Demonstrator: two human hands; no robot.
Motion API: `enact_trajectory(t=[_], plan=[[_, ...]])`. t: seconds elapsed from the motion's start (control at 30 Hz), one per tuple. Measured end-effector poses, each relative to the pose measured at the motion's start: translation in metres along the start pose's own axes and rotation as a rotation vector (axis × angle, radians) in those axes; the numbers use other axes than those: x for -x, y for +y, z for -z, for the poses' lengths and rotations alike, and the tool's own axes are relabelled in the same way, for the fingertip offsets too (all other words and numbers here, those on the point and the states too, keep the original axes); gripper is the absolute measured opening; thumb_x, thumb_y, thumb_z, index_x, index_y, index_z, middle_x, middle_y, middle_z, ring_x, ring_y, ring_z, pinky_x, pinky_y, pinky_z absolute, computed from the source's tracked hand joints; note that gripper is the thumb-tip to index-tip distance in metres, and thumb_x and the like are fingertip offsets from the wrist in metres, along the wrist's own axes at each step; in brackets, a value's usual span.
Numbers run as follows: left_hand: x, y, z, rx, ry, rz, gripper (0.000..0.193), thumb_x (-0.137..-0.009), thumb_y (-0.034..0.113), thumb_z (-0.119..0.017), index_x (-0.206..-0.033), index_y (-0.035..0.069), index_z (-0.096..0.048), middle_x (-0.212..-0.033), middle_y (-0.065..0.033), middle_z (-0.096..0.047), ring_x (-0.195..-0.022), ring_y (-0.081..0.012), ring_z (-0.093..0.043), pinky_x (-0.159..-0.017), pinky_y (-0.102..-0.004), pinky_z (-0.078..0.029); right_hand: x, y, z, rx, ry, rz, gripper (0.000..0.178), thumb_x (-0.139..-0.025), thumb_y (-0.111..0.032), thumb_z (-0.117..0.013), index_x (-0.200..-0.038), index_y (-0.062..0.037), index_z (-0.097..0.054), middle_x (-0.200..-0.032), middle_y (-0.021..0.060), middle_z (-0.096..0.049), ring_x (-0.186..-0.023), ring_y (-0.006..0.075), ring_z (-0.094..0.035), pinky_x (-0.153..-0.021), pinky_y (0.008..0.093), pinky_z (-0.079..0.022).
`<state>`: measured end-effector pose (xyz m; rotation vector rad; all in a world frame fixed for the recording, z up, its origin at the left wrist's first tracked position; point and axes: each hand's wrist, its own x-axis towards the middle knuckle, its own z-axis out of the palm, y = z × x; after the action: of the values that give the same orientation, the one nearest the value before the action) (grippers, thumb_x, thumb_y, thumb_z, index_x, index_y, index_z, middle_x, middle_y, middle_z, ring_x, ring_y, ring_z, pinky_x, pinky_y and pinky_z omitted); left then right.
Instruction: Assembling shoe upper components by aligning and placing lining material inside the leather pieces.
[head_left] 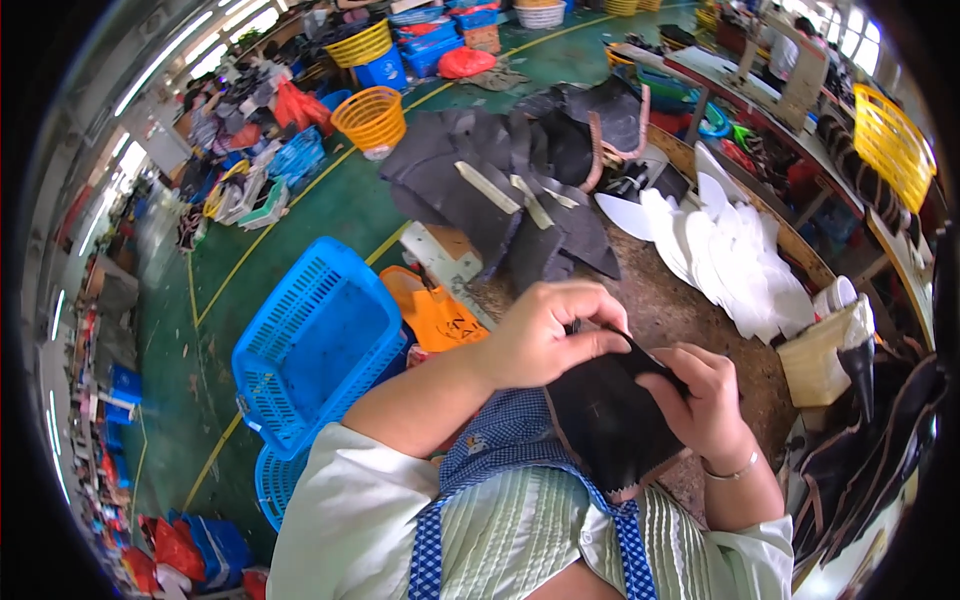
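Observation:
A black leather-like piece (612, 425) with a pale brownish edge hangs in front of my body, close to the near side of the worktable (640, 265). My left hand (562, 335) pinches its upper edge between thumb and fingers. Gripping the same piece farther right is my right hand (708, 402), its fingers bent over the top and the thumb in front. The two hands are a short way apart, with the piece's edge between them. Beyond them on the table lie dark grey sheet pieces (450, 170) and a pile of white cut-out shapes (720, 250).
At the table's right stand a cream plastic container (815, 360) and a white cup (834, 296), beside more dark pieces (870, 460). To my left are a blue basket (315, 345) and an orange bag (432, 310). A yellow basket (370, 118) stands on the green floor.

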<state>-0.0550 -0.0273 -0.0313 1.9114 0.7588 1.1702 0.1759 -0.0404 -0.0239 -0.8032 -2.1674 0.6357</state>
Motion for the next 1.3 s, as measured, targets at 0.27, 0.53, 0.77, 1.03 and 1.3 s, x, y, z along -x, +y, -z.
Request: enact_trajectory(t=[0.27, 0.53, 0.77, 1.03, 1.3], plan=[[0.024, -0.069, 0.025, 0.099, 0.267, 0.280, 0.012, -0.088, 0.014, -0.071, -0.091, 0.003, -0.067, -0.083, -0.0010, -0.069, -0.076, -0.0064, -0.062, -0.071, -0.0243, -0.050, -0.012, 0.027, 0.011, 0.156, -0.270, -0.088, 0.018, -0.076, -0.011, -0.073, -0.087, -0.0010, -0.064, -0.073, 0.0175, -0.063, -0.067, 0.0378, -0.062, -0.059, 0.0415, -0.050], [0.039, -0.216, 0.093, -0.909, 0.507, 0.524, 0.042, -0.078, 0.024, -0.074, -0.109, 0.001, -0.056, -0.122, -0.0195, -0.052, -0.106, -0.0388, -0.057, -0.088, -0.0432, -0.049, -0.016, 0.083, -0.021, 0.624, -0.399, -0.265, 0.026, -0.074, -0.014, -0.073, -0.093, -0.0031, -0.058, -0.089, 0.0151, -0.063, -0.086, 0.0354, -0.063, -0.073, 0.0438, -0.049], [0.019, -0.151, 0.161, 0.223, 1.334, 0.088, 0.014, -0.091, 0.012, -0.057, -0.099, 0.003, -0.064, -0.086, -0.0019, -0.064, -0.073, -0.0115, -0.060, -0.064, -0.0275, -0.049, -0.031, 0.088, -0.027, 0.502, -0.376, -0.257, 0.032, -0.073, -0.013, -0.074, -0.100, -0.0031, -0.059, -0.092, 0.0142, -0.064, -0.092, 0.0335, -0.062, -0.079, 0.0431, -0.048], [-0.018, -0.079, 0.211, 0.193, 0.943, -0.087, 0.021, -0.091, 0.009, -0.060, -0.109, -0.002, -0.065, -0.099, -0.0045, -0.068, -0.086, -0.0125, -0.063, -0.079, -0.0266, -0.050, -0.052, 0.076, -0.034, 0.323, -0.242, -0.217, 0.050, -0.074, -0.020, -0.078, -0.116, -0.0012, -0.058, -0.114, 0.0186, -0.062, -0.105, 0.0366, -0.059, -0.090, 0.0429, -0.048], [-0.024, -0.106, 0.258, 1.046, 1.033, 0.228, 0.012, -0.091, 0.009, -0.054, -0.098, 0.000, -0.058, -0.086, -0.0129, -0.064, -0.068, -0.0225, -0.063, -0.058, -0.0311, -0.055, -0.146, 0.099, -0.134, 0.635, -0.482, 0.157, 0.066, -0.092, -0.054, -0.049, -0.142, -0.0106, -0.044, -0.155, 0.0143, -0.028, -0.146, 0.0306, -0.019, -0.113, 0.0524, -0.024]])
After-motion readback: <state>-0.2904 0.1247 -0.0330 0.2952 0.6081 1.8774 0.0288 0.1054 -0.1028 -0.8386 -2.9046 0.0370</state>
